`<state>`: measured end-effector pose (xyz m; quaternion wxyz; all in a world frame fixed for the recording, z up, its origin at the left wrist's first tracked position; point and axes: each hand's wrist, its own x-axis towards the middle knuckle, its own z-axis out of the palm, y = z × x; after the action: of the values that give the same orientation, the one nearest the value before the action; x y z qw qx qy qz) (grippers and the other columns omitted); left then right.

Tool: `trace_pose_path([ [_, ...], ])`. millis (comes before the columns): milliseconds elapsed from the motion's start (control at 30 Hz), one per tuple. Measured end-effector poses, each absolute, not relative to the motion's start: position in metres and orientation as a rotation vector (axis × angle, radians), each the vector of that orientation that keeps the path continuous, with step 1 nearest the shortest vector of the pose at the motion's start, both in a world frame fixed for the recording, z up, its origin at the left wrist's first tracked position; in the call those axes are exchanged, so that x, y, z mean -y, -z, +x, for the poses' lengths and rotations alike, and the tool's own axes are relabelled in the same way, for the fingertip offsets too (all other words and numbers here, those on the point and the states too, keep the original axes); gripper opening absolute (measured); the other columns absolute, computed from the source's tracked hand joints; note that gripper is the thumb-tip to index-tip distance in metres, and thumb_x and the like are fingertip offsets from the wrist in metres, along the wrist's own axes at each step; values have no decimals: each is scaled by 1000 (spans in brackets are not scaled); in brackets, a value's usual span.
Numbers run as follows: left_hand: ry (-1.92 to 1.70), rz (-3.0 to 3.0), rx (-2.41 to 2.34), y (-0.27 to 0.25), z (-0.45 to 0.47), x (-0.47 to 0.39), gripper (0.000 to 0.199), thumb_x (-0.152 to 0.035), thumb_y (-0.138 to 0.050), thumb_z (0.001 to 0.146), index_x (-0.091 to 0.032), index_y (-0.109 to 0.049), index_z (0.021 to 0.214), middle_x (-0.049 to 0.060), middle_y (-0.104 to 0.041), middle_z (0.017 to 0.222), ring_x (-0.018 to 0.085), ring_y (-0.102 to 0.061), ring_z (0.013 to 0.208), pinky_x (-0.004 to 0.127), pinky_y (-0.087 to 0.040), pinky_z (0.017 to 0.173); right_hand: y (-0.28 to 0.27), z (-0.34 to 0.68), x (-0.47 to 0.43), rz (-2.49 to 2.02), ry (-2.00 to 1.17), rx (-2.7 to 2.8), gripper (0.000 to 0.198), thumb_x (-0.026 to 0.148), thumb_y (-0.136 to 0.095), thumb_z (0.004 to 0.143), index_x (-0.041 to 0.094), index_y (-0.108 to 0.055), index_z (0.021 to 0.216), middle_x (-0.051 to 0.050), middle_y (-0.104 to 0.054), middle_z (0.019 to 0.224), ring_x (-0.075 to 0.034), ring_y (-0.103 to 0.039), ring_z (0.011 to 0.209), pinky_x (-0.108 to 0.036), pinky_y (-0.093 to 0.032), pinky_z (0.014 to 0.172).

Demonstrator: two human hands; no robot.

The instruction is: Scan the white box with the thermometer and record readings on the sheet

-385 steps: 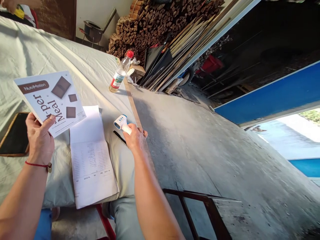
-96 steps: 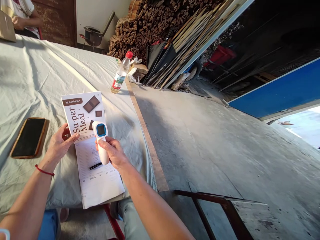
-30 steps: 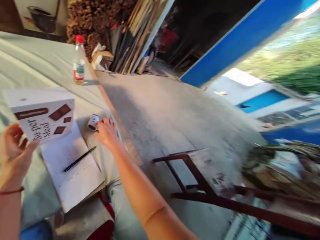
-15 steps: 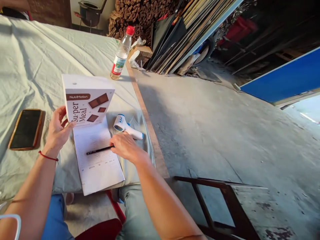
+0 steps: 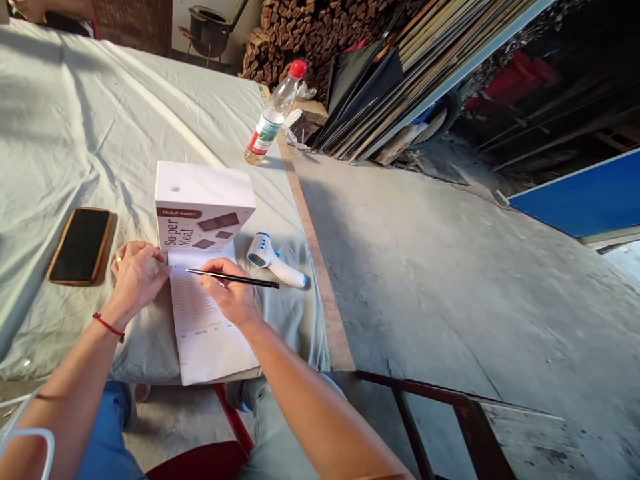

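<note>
On the counter (image 5: 45, 167), which is covered with pale wrinkled cloth, we see a flat black phone in a brown case (image 5: 80, 245) left of the left hand (image 5: 139, 270). Just beyond both hands, a white cardboard box with brown printed squares (image 5: 205, 187) stands upright at the far end of the white printed sheets (image 5: 215, 357). A white and blue pistol-shaped thermometer (image 5: 277, 265) lies just right of the right hand (image 5: 231, 293); farther beyond stands a clear plastic bottle with red cap (image 5: 267, 123).

The right hand grasps a thin black pen (image 5: 260, 282) above the sheets; we cannot tell whether its tip touches them. The left hand, released and half open, rests at their left edge.
</note>
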<state>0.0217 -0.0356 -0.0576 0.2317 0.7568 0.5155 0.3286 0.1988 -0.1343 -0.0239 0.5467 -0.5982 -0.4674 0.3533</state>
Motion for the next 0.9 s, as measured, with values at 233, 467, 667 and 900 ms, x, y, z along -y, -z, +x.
trace_pose_path([
  [233, -848, 2182, -1418, 61, 26, 54, 14, -23, -76, 70, -26, -72, 84, 12, -64, 119, 41, -47, 125, 66, -33, 103, 60, 167, 111, -1482, -745, 1025, 22, 43, -56, 72, 23, -56, 77, 0, -62, 70, -16, -55, 64, -31, -50, 67],
  [467, -774, 2201, -1441, 63, 30, 54, 13, -19, -75, 69, -23, -69, 80, 12, -64, 123, 41, -47, 127, 65, -34, 105, 74, 166, 112, -1523, -616, 1126, 22, 45, -53, 77, 23, -55, 78, -1, -60, 70, -17, -56, 65, -31, -50, 67],
  [667, -782, 2198, -1424, 62, 32, 55, 15, -12, -72, 69, -23, -69, 80, 12, -64, 120, 41, -47, 126, 64, -35, 103, 77, 165, 112, -1555, -607, 1169, 24, 46, -53, 79, 23, -58, 80, -2, -62, 73, -18, -56, 68, -32, -51, 69],
  [900, -637, 2194, -1470, 50, 34, 57, 11, -15, -71, 73, -21, -70, 81, 13, -62, 125, 41, -44, 133, 63, -34, 108, 82, 166, 110, -1530, -548, 1216, 24, 45, -53, 82, 22, -59, 80, -2, -63, 72, -17, -57, 67, -30, -50, 67],
])
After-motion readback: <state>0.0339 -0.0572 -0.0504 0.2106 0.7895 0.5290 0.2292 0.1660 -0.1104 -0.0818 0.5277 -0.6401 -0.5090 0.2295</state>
